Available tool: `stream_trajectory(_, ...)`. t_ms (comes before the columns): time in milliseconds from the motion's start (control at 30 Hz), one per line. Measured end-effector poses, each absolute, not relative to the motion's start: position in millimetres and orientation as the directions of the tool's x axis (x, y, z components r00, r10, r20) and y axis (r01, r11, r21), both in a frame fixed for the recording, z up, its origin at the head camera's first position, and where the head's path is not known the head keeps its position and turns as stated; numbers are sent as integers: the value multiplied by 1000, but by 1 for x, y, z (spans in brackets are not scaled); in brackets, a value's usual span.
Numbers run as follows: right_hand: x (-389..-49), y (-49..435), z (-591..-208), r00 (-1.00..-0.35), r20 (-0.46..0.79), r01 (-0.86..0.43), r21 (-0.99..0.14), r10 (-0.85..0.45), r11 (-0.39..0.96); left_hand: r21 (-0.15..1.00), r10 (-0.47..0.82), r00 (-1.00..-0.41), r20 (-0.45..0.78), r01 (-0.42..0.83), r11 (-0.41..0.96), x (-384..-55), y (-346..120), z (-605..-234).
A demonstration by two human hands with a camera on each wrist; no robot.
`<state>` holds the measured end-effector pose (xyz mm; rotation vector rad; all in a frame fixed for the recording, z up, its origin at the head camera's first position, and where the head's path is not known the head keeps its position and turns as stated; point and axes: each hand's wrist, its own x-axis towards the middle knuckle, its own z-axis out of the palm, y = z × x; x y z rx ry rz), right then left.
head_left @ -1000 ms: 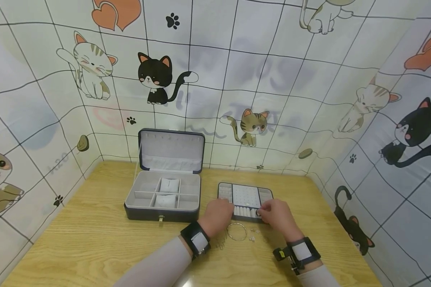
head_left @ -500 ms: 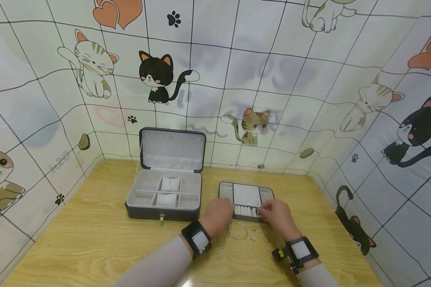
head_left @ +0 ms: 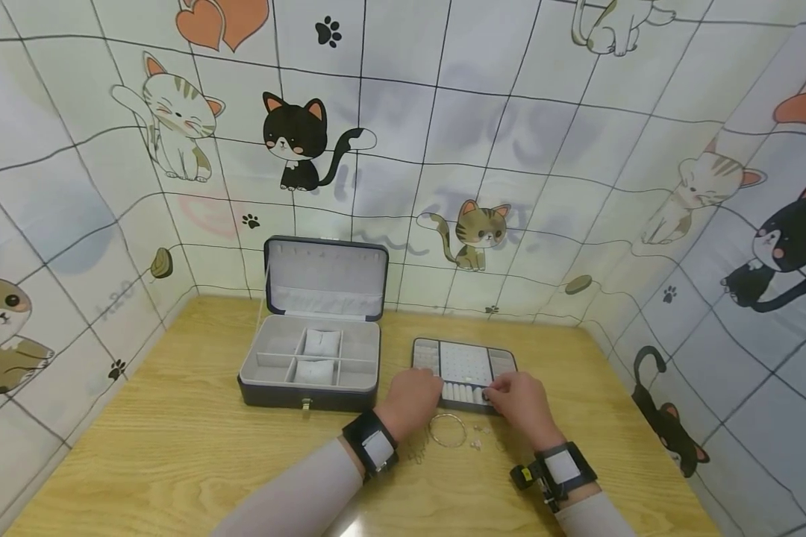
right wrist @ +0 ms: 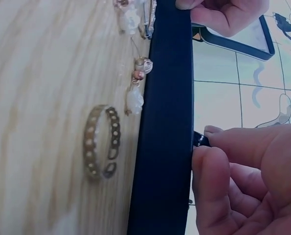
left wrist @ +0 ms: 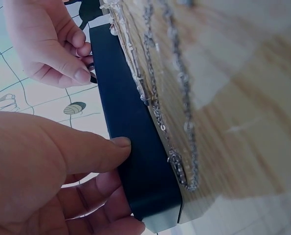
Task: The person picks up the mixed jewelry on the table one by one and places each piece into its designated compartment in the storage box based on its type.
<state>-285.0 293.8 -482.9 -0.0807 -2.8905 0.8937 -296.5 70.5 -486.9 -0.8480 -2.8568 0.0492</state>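
A dark-sided jewelry tray [head_left: 466,362] with a white cushioned middle lies on the table. My left hand [head_left: 413,401] grips its near left corner, thumb [left wrist: 117,148] pressed on the dark front wall [left wrist: 135,166]. My right hand [head_left: 520,403] pinches a black ring [right wrist: 201,140] between thumb and forefinger, right at the ring rolls [head_left: 462,392] by the tray's near right part. Part of the ring is hidden by the fingertips. In front of the tray lie a bangle [head_left: 447,430], silver chain [left wrist: 184,93], earrings [right wrist: 137,83] and an open-ended ring [right wrist: 101,142].
An open jewelry box [head_left: 309,399] stands left of the tray, lid raised, two white pillows [head_left: 316,371] in its middle compartments. A cat-print curtain [head_left: 403,149] encloses the back and sides of the wooden table [head_left: 161,462].
The head view has shifted slightly, so everything appears a little to the right and higher. Both hands keep their places on the tray and the black ring.
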Motion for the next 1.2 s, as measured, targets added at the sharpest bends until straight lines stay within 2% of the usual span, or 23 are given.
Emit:
stream_trajectory(400,-288,297,-480,-996,48,39,-554,78,831,-73,543,-827,144,539,839,-297,71,-484)
stream_trajectory(567,-293,298,-479,-999,34,14,-532,38,846,-76,542,-828,145,536,841,-297,71,-485)
stream_trajectory(800,-299,295,-476,-997,-37,72,-540,61,839,-70,552,-818,164,548,833,-298,70,-490)
stream_trajectory(1200,-297,287,-478,-998,46,13,-515,43,857,-99,555,-818,151,546,832,-301,71,-493)
